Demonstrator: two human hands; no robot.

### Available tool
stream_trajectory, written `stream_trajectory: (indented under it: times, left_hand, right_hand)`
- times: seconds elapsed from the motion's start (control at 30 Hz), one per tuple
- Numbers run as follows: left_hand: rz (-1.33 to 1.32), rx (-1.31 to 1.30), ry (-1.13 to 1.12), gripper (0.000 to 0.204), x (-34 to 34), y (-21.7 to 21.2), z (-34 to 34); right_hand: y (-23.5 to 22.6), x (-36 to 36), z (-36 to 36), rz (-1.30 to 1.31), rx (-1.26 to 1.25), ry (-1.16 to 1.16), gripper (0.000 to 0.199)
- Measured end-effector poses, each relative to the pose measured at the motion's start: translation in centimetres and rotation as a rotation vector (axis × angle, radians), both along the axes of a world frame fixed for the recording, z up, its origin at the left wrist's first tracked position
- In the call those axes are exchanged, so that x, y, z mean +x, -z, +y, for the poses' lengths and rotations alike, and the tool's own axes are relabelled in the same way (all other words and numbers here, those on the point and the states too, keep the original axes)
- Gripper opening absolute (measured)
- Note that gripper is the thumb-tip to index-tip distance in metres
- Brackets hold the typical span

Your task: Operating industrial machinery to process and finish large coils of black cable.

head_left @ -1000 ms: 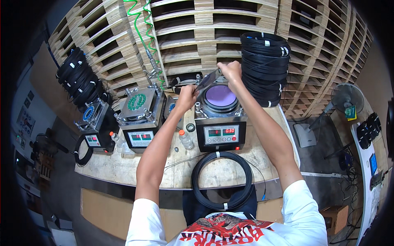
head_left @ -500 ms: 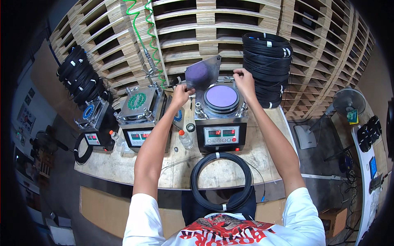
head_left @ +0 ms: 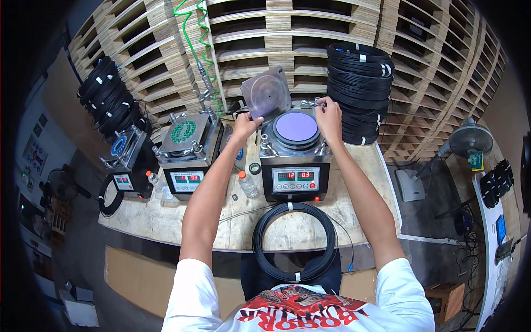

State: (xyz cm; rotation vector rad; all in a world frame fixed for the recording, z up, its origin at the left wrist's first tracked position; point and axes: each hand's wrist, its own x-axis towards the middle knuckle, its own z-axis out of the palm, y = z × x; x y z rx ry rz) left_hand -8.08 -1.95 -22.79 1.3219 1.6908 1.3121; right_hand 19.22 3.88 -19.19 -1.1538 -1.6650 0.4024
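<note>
Tilting the lid [head_left: 266,92] up on the middle machine [head_left: 295,166], the left hand [head_left: 245,125] is pinching its lower edge, baring the purple disc [head_left: 296,126]; the right hand [head_left: 327,113] is closing its grip on a rear clamp [head_left: 310,103], beside the cable stack [head_left: 359,91].

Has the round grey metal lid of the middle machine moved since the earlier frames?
Yes. The round grey metal lid has swung up and back off the purple disc, now standing tilted against the wooden pallets, with the left hand at its lower edge.
</note>
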Motion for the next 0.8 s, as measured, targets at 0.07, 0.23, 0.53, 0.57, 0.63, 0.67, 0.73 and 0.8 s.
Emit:
stream_trajectory:
  times: [0.07, 0.23, 0.53, 0.57, 0.63, 0.67, 0.73, 0.8]
  left_hand:
    - [-0.203, 0.029, -0.12, 0.02, 1.8, -0.1, 0.0]
    - [-0.302, 0.193, -0.485, 0.036, 7.5, -1.6, -0.3]
    - [-0.392, 0.371, -0.583, 0.03, 5.5, -1.0, -0.7]
    - [-0.462, 0.38, -0.569, 0.033, 6.2, -1.9, -0.6]
    - [-0.335, 0.527, -0.602, 0.033, 2.7, -1.9, 0.4]
    - [-0.282, 0.516, -0.599, 0.031, 2.1, -2.8, 0.9]
    - [-0.157, 0.546, -0.599, 0.028, -1.5, -4.1, 2.4]
    - [-0.068, 0.534, -0.596, 0.026, -6.5, -5.4, 3.6]
  right_hand:
    - [-0.1, 0.0, -0.3, -0.009, 0.019, 0.019, 0.017]
    - [-0.5, 0.5, -0.9, 0.008, 0.057, 0.056, 0.016]
    - [0.0, -0.5, -0.4, 0.003, 0.1, 0.017, 0.019]
    - [0.5, 0.3, 0.3, -0.021, 0.166, 0.058, 0.018]
    - [0.0, -0.2, -0.4, 0.017, 0.229, -0.014, 0.015]
    - [0.2, 0.6, -0.1, 0.003, 0.204, 0.002, 0.015]
    - [-0.3, 0.8, -0.6, -0.019, 0.208, 0.006, 0.015]
    - [-0.8, 0.1, -1.0, -0.001, 0.195, -0.023, 0.015]
